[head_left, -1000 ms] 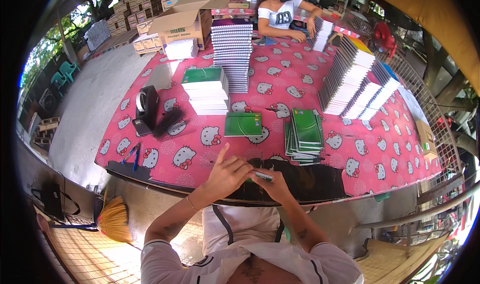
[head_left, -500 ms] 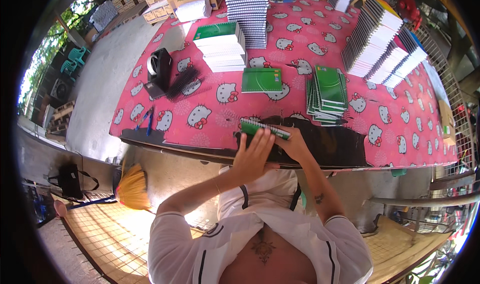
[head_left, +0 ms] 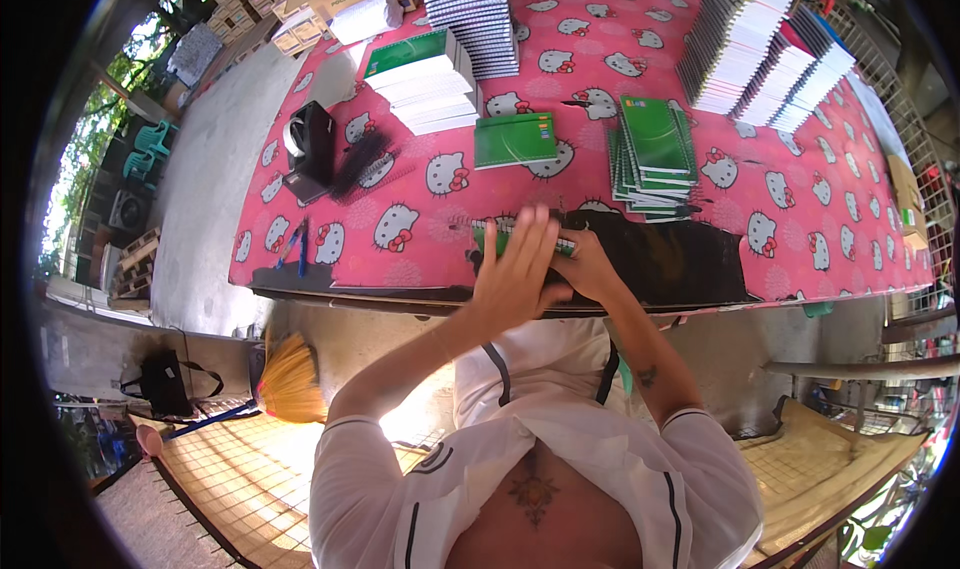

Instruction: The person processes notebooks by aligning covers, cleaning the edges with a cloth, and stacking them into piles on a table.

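As left hand (head_left: 515,279) overlaps, notebook (head_left: 502,239) partly hidden

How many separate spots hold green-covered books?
4: a notebook under the left hand, gripped by the right hand; a flat book beyond them; a pile to its right; a stack to its left. Others may be hidden.

The person's left hand (head_left: 515,269), fingers extended, lies across a small spiral notebook (head_left: 489,240) at the near edge of the pink-covered bench (head_left: 430,271); the right hand (head_left: 590,271) meets its right end. Farther back, a green notebook (head_left: 512,142) lies left of a green pile (head_left: 655,144). Black coils (head_left: 358,166) sit beside a black dispenser (head_left: 314,147).
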Motion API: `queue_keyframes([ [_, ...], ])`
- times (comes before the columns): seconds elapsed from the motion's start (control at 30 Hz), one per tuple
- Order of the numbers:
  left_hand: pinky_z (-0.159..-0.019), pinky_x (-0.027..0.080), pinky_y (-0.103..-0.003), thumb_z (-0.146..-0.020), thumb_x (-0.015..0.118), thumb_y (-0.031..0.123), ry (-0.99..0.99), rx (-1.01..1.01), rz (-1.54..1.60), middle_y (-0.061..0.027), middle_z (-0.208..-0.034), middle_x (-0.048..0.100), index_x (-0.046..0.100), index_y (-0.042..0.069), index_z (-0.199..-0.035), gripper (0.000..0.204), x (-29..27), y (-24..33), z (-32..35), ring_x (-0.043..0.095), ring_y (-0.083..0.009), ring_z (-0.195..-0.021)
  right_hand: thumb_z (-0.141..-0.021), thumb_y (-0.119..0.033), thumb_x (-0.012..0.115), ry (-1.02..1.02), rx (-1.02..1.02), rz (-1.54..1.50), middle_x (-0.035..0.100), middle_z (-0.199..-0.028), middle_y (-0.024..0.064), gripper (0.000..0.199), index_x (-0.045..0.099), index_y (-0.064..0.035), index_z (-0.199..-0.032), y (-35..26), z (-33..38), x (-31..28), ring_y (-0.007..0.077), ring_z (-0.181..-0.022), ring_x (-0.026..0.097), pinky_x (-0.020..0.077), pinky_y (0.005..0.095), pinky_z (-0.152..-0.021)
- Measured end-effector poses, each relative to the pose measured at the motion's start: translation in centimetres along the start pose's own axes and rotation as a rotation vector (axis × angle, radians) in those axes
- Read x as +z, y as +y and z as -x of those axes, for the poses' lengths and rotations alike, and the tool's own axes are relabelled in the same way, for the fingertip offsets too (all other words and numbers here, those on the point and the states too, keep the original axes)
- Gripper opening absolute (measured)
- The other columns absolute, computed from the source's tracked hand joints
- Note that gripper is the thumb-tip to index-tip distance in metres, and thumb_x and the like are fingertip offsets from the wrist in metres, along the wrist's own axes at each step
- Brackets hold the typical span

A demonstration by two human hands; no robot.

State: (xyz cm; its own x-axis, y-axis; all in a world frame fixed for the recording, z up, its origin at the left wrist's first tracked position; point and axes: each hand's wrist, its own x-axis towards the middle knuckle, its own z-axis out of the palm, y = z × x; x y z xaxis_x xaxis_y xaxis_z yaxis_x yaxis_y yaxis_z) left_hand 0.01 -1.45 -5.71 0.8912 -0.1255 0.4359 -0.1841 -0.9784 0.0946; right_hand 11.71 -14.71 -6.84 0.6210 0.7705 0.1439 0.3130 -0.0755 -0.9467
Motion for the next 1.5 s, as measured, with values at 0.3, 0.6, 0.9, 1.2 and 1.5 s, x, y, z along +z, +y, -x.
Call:
queue_keyframes([
  [0.3, -0.117, 0.008, -0.064, -0.095, 0.064, 0.026, 0.184, -0.038, 0.188, -0.0019, -0.107, 0.071, 0.067, 0.011, -0.111, 0.023, -2.5, -1.6, -3.0, 0.065, -0.0222, -0.112, -0.083, -0.013, 0.077, 0.043, -0.205, 0.06, 0.071, -0.096, 0.0115, 0.032, 0.07, 0.0, -0.111, -2.9, 1.3, -3.6, 0.0154, -0.084, 0.066, 0.0515, 0.0288, -0.076],
  [0.6, -0.111, 0.029, -0.054, -0.09, 0.069, 0.022, 0.173, -0.041, 0.239, -0.0037, -0.096, 0.071, 0.067, 0.011, -0.104, 0.018, -2.4, -1.2, -3.2, 0.067, -0.0228, -0.098, -0.082, -0.008, 0.073, -0.034, -0.24, 0.134, 0.065, -0.078, 0.0091, 0.012, 0.068, 0.0009, -0.089, -3.0, 0.5, -6.0, 0.0182, -0.068, 0.064, 0.0501, 0.0325, -0.061],
  [0.9, -0.064, 0.054, -0.043, -0.083, 0.069, 0.004, 0.112, -0.139, 0.52, -0.0167, -0.093, 0.069, 0.065, 0.002, -0.114, 0.031, -8.7, -0.2, -5.9, 0.068, -0.0364, -0.077, -0.074, -0.022, 0.082, 0.366, -0.173, 0.108, 0.058, -0.129, 0.017, 0.072, 0.053, -0.0062, -0.137, -9.9, 3.5, -3.7, 0.0327, -0.118, 0.059, 0.0486, 0.0415, -0.097],
  [1.2, -0.08, 0.053, -0.034, -0.084, 0.077, 0.012, 0.214, -0.001, 0.797, -0.0119, -0.103, 0.071, 0.071, 0.005, -0.115, 0.033, -8.8, -5.5, -14.6, 0.067, -0.0213, -0.091, -0.079, -0.016, 0.078, 0.34, 0.036, 0.549, 0.062, -0.12, 0.0085, 0.05, 0.064, -0.011, -0.126, -9.9, 2.0, -12.1, 0.0304, -0.105, 0.06, 0.0437, 0.0486, -0.089],
  [1.5, -0.083, 0.056, -0.041, -0.086, 0.063, 0.008, 0.183, 0.12, -0.012, -0.0182, -0.103, 0.069, 0.066, 0.003, -0.111, 0.026, 2.8, -13.2, -9.0, 0.068, -0.0336, -0.096, -0.08, -0.054, 0.073, 0.489, -0.294, 1.214, 0.05, -0.141, 0.0105, 0.08, 0.051, -0.0055, -0.14, -4.5, -1.3, -12.8, 0.0318, -0.131, 0.047, 0.0348, 0.0575, -0.107],
])
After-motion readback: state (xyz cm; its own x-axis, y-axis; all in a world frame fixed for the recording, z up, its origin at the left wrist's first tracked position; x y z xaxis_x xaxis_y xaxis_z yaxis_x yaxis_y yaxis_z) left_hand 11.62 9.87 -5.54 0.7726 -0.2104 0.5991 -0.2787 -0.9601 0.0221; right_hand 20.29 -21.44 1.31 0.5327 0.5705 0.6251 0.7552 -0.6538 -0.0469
